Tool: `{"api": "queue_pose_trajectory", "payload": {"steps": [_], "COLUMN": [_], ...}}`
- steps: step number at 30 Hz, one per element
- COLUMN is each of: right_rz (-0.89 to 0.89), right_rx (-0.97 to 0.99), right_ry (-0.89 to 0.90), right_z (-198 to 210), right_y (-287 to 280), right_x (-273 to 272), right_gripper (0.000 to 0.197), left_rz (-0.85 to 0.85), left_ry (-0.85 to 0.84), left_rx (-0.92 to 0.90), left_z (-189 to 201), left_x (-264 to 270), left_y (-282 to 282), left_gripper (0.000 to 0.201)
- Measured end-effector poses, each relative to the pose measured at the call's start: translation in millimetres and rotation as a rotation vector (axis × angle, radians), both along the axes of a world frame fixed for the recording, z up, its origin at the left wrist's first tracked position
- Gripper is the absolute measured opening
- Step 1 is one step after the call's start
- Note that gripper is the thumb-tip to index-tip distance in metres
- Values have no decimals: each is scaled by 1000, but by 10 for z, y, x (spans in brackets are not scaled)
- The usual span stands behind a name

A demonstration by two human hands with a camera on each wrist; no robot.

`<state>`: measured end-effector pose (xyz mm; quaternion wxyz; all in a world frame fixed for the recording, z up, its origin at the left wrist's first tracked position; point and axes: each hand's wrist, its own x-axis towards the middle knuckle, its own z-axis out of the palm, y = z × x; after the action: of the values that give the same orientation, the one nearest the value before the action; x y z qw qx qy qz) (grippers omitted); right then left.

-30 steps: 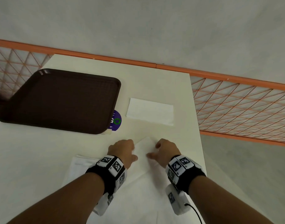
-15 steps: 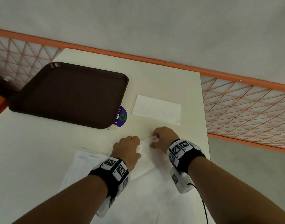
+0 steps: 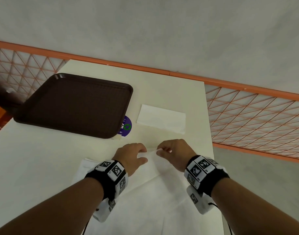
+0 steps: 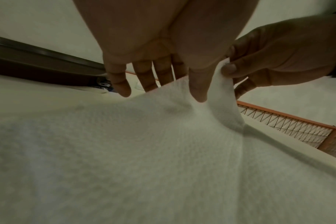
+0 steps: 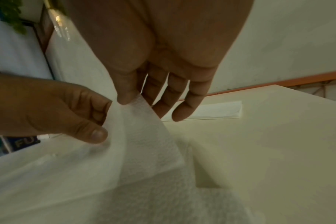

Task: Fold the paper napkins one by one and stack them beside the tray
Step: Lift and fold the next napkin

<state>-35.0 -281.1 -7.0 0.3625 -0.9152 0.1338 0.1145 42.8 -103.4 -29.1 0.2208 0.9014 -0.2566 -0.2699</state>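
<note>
While the top napkin (image 3: 162,192) lies unfolded on the near part of the desk (image 3: 43,158), over more white sheets under it, we see its far corner lifted off the pile. The right hand (image 3: 175,153) has a closed grip there, thumb and forefinger pinching that corner. The left hand (image 3: 131,156) touches the same corner just beside it, thumb on top; whether its fingers (image 4: 144,78) pinch the paper or only steady it, we cannot tell.

Risks, as we judge them: the paper looks thin and soft, so a sharp pull could tear the corner. The pinch may catch two sheets at once, since the layers look alike. A crooked pull would give a skewed fold with edges not meeting. The loose sheets below may drag along and slide toward the desk edge on the right.

Outward: the folded napkin (image 3: 161,121) lies flat beyond the hands, just right of the brown tray (image 3: 74,106), apart from it. A purple sticker (image 3: 126,127) shows at the tray's near right corner. Nothing stands between the hands and that stack spot. An orange mesh railing (image 3: 257,119) runs behind and right of the desk.
</note>
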Motion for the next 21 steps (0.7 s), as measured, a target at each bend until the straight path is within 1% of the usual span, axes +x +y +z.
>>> {"api": "queue_pose_trajectory", "payload": {"steps": [2, 4, 5, 6, 9, 10, 12, 15, 17, 21], "right_rz": [-37, -99, -122, -135, -139, -141, -151, -144, -130, -118], "right_rx": [30, 26, 9, -10, -53, -68, -112, -190, -243, -294], "right_ry": [-35, -73, -82, -83, -69, -70, -74, -38, 9, 90], "right_z": [23, 38, 48, 57, 107, 127, 160, 188, 180, 150], "right_y": [-28, -74, -102, -128, -174, -185, -206, -205, -182, -93], "right_x": [-33, -68, -91, -115, -180, -188, -188, -215, -264, -374], "right_gripper": [11, 10, 10, 10, 8, 6, 7, 18, 20, 14], "left_rz": [-4, -20, -24, -32, -79, -93, -129, -229, -328, -463], "left_ry": [59, 82, 85, 76, 9, -29, -110, -234, -298, -347], "left_rx": [22, 76, 100, 118, 124, 122, 134, 180, 216, 287], "left_z": [1, 5, 28, 53, 191, 253, 383, 523, 524, 406], "left_x": [8, 25, 39, 67, 205, 262, 353, 391, 362, 250], "left_y": [39, 108, 146, 185, 237, 218, 146, 12, -40, 18], "left_gripper": [33, 43, 46, 43, 21, 19, 21, 27, 32, 33]}}
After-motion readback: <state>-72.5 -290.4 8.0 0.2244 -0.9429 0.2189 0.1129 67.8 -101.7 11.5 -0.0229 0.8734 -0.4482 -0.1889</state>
